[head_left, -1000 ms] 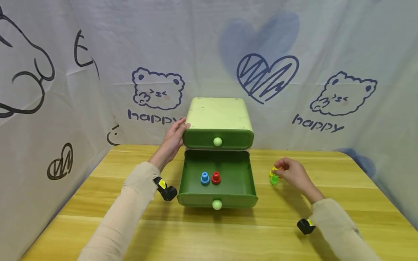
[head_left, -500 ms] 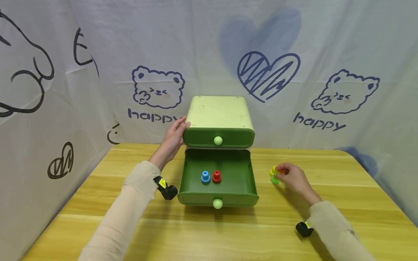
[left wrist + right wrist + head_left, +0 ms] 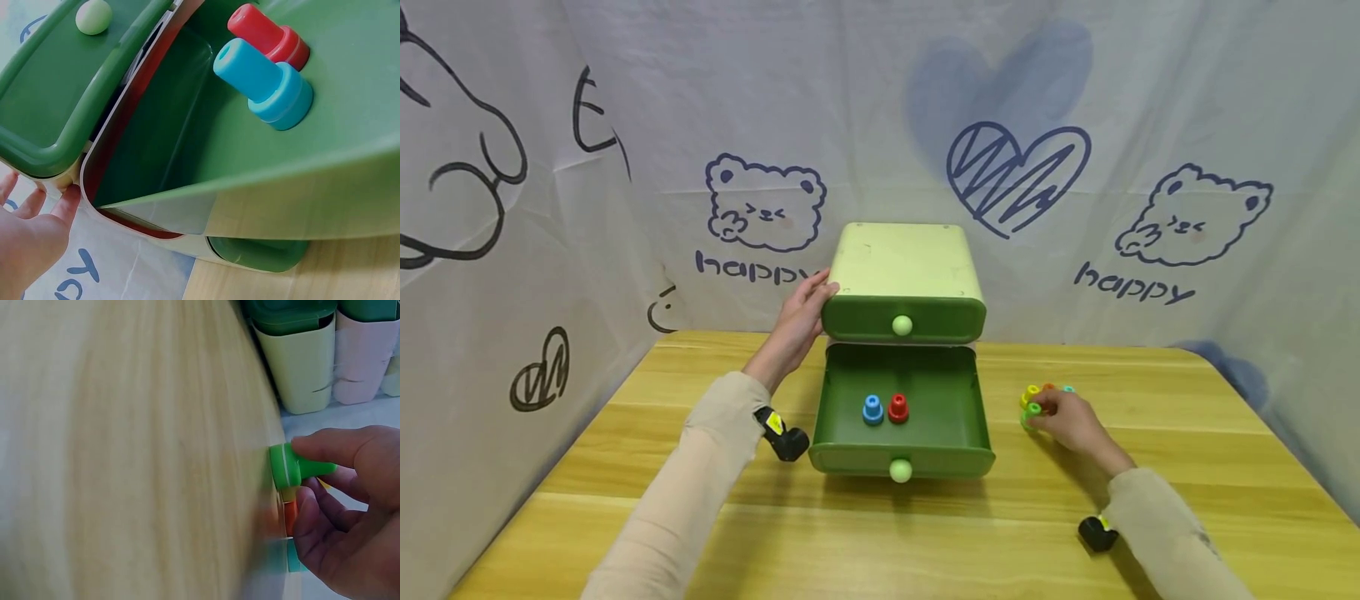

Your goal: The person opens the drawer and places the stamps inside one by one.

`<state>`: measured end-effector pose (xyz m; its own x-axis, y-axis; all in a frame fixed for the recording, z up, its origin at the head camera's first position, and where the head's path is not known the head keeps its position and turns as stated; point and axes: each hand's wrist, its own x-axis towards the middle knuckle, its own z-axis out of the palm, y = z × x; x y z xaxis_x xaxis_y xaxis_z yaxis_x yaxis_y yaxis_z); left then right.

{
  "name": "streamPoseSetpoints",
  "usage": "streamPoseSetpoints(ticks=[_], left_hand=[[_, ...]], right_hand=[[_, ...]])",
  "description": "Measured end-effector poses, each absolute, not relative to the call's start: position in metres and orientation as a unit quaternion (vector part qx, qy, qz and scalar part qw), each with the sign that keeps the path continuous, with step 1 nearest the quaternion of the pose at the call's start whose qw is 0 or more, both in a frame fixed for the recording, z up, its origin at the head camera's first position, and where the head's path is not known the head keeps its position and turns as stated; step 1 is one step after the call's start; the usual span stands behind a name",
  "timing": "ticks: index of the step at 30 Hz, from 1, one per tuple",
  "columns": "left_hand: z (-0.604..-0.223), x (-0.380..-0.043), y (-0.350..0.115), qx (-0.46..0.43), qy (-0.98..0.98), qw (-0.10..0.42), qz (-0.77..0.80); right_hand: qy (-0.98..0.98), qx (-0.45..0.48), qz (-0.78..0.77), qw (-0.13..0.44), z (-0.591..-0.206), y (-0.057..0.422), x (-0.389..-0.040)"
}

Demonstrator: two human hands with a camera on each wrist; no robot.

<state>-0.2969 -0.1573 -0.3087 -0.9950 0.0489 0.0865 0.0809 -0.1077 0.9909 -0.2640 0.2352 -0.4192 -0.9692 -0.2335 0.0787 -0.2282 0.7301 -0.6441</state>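
Note:
My left hand (image 3: pixel 797 321) rests against the upper left side of a small drawer cabinet (image 3: pixel 906 258), its fingers extended. In the left wrist view those fingers (image 3: pixel 67 203) touch the cabinet's side by the upper drawer. The lower drawer (image 3: pixel 850 458) stands pulled out, with a blue toy stamp (image 3: pixel 872 410) and a red toy stamp (image 3: pixel 898 409) upright inside. To the right, my right hand (image 3: pixel 1075 423) pinches a green toy stamp (image 3: pixel 284 465) by its narrow handle. Yellow (image 3: pixel 1028 395), orange (image 3: pixel 290 517) and teal (image 3: pixel 1069 389) stamps stand close behind, partly hidden by that hand.
The wooden table (image 3: pixel 760 533) carries everything. A pale green knob (image 3: pixel 901 471) sticks out from the lower drawer's front. White cloth with drawings (image 3: pixel 880 108) hangs behind the table and on both sides.
My right hand has come down slightly toward the table and now holds the green stamp; orange and teal stamps show behind it. The left hand stays on the cabinet.

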Motion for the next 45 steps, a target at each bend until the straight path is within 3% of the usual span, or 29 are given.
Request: streamPoseSetpoints(ticks=[14,45], left_hand=[[-0.309,-0.297,-0.157,-0.045,-0.666,0.010,-0.744],[-0.309,-0.296,-0.159,-0.056,-0.671,0.009,-0.740]], right_hand=[[0.927,-0.169,-0.334,0.026,-0.418,0.234,-0.264],[0.921,-0.241,-0.305,-0.024,-0.356,0.208,-0.253]])
